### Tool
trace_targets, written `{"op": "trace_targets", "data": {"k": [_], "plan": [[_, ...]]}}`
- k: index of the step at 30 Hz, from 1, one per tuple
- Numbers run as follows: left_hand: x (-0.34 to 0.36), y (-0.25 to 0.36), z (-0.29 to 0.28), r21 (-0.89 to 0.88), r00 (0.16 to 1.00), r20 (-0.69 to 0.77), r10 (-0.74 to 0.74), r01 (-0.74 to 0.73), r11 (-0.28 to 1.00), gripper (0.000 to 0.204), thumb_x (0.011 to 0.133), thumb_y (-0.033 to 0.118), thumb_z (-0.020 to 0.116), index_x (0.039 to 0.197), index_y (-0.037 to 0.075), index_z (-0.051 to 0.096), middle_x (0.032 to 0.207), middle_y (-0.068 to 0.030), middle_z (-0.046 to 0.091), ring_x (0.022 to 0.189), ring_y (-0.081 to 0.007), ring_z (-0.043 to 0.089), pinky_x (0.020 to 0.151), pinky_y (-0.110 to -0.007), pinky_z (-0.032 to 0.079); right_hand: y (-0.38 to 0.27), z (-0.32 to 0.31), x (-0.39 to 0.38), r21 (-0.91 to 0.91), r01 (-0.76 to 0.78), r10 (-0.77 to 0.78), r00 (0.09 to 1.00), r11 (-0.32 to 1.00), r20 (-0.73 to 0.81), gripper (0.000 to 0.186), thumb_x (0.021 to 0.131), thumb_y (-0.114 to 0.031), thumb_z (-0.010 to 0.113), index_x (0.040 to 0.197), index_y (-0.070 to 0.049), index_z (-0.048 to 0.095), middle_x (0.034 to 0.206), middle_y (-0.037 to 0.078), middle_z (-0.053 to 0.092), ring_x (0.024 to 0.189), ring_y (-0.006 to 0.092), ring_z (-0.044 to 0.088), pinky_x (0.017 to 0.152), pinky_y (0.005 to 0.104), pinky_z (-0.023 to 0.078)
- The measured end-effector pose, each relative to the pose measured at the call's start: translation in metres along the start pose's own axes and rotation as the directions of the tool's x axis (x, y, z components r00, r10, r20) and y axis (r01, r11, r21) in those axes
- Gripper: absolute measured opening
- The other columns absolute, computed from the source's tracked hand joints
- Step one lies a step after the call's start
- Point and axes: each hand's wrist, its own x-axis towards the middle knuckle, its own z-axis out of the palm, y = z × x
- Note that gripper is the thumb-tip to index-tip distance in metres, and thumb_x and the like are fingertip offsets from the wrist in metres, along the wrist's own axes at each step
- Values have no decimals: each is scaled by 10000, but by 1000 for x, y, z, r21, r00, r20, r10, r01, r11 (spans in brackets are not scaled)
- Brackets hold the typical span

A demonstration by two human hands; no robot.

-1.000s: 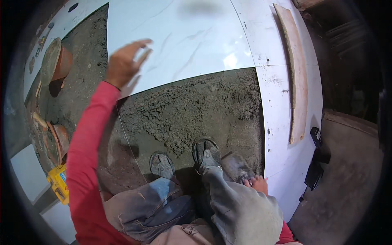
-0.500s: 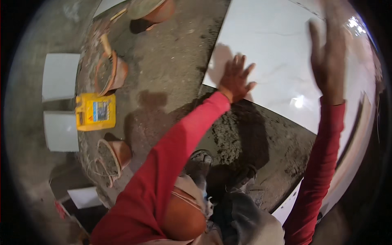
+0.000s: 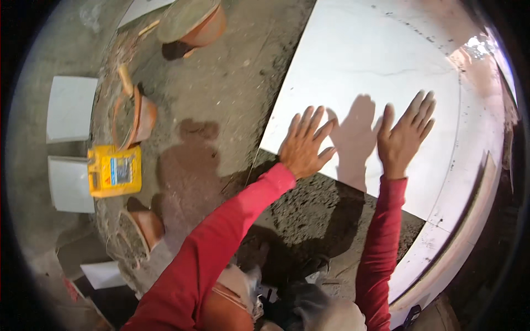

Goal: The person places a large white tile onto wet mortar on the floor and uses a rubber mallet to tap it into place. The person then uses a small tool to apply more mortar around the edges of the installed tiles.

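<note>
A large white floor tile [image 3: 359, 60] with faint grey veining lies at the upper right. Over its near left edge my left hand [image 3: 303, 144] is open with fingers spread; it appears to rest on the tile. My right hand [image 3: 403, 138] is also open, palm down, above the tile's near right part. Its shadow falls to the left, and I cannot tell whether the palm touches. Neither hand holds anything. Rough grey mortar [image 3: 312, 209] lies along the tile's near edge, in front of my feet.
On the left stand a yellow jerrycan [image 3: 126, 172], a mortar bucket [image 3: 144, 118] with a wooden handle [image 3: 126, 80], another bucket [image 3: 149, 226] and a larger tub [image 3: 207, 27]. White tile pieces [image 3: 70, 107] lie beyond them. A long pale strip [image 3: 469, 215] runs along the right.
My right hand has come down and left from the tile's far right side. My left hand has shifted slightly nearer and left within the picture, as the whole view moved.
</note>
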Motion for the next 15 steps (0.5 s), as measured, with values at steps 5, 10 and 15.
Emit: {"op": "trace_targets", "data": {"k": [5,10,15], "plan": [[15,4,-6,21,998,-38,40,-39,999,691,912,473,522,1500,172,317,1560,-174,229,1441,-365,197,1150,-533,193,26,47,-53,-105,-52,81,951,993,298,813,941,-502,420,1457,97,231,1547,264,208,1460,385,151,1167,555,82],[27,26,-2,9,998,-11,58,-58,998,683,905,487,524,1499,215,325,1570,-154,221,1447,-370,184,1159,-565,143,61,35,-36,44,-105,84,939,994,333,795,947,-472,469,1463,82,230,1546,266,205,1459,386,152,1162,554,101],[21,17,-1,80,995,37,95,-98,992,689,898,506,533,1499,240,327,1582,-108,213,1457,-362,158,1165,-570,125,62,5,-11,-134,-37,42,999,990,30,813,934,-488,462,1448,104,248,1537,286,209,1456,399,145,1160,561,79]]}}
